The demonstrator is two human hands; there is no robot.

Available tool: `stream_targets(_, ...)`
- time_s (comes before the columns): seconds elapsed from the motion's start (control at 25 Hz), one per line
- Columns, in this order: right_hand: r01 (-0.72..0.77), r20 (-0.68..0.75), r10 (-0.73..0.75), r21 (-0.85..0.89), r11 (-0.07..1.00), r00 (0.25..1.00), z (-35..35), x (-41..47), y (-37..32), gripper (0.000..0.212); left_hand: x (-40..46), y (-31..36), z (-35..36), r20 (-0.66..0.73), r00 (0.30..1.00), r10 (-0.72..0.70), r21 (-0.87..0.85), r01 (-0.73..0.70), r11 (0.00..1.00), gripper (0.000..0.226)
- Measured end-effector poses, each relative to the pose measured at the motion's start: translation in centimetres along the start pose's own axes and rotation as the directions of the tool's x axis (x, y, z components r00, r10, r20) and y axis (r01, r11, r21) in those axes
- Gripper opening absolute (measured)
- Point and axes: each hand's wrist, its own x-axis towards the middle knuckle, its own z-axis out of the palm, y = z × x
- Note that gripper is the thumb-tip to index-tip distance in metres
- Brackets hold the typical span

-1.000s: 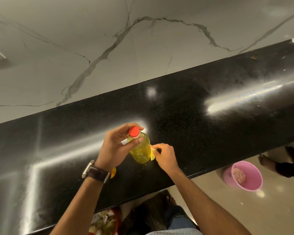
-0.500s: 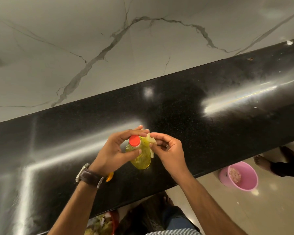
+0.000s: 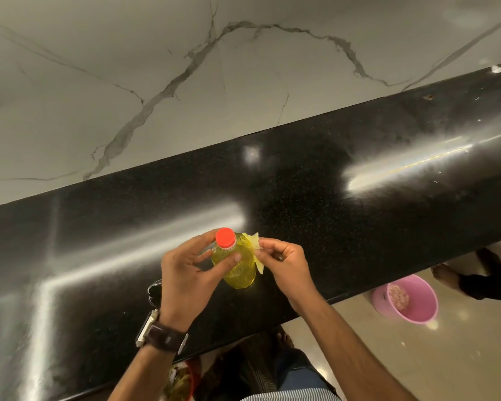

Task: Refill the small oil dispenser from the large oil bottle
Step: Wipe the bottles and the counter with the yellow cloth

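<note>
A clear bottle of yellow oil (image 3: 240, 270) with a red cap (image 3: 225, 237) stands upright on the black counter (image 3: 359, 227), near its front edge. My left hand (image 3: 185, 273) wraps around the bottle's upper part, thumb and fingers on either side below the cap. My right hand (image 3: 284, 264) pinches a pale yellow strip of label or wrapper (image 3: 253, 241) that hangs off the bottle's right side. A small dark object (image 3: 154, 290) shows just behind my left wrist, mostly hidden.
A pale marble wall (image 3: 185, 82) rises behind the counter. On the floor at the right stands a pink bucket (image 3: 411, 311), with another person's bare foot (image 3: 446, 276) beside it. Something red and green (image 3: 182, 380) lies below the counter edge.
My right hand rose from the bottle's base to its shoulder, pulling the yellow strip upward. My left hand stayed on the bottle, its grip looser below the cap.
</note>
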Motion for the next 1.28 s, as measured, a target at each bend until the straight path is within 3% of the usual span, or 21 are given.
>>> stream_targets(0.24,0.353,0.206,-0.307,-0.245,0.903,0.929,-0.6,0.7,-3.5,0.026,0.2,-0.3,-0.2,0.032,0.999,-0.003,-0.034,0.004,0.999,0.047)
stream_targets(0.48,0.133,0.066,-0.117,-0.396,0.908,0.991,-0.9,1.9,1.0,0.026,0.1,-0.3,0.1,0.030,0.999,-0.021,-0.056,0.023,0.998,0.045)
stream_targets(0.68,0.258,0.038,-0.256,-0.219,0.941,0.966,0.1,0.5,-0.8,0.030,-0.1,-0.4,0.0,0.029,1.000,-0.005,-0.050,0.006,0.999,0.046)
stream_targets(0.8,0.268,0.027,-0.273,-0.307,0.913,0.962,0.0,0.9,1.4,0.019,-0.3,0.1,0.0,0.015,1.000,-0.002,-0.059,0.003,0.998,0.046)
stream_targets(1.04,0.010,-0.041,-0.048,-0.655,0.756,0.998,0.4,1.6,9.1,0.017,-0.5,0.3,0.2,0.003,1.000,0.013,-0.031,-0.013,0.999,0.047)
stream_targets(1.16,-0.022,-0.103,-0.048,-0.585,0.811,0.994,1.1,1.4,7.4,0.016,-0.5,0.2,0.1,0.003,1.000,0.024,-0.024,-0.024,0.999,0.047)
stream_targets(1.28,0.090,-0.107,-0.135,-0.349,0.933,0.985,0.8,0.5,1.7,0.024,-0.5,0.1,0.1,0.002,1.000,0.019,-0.042,-0.019,0.999,0.046)
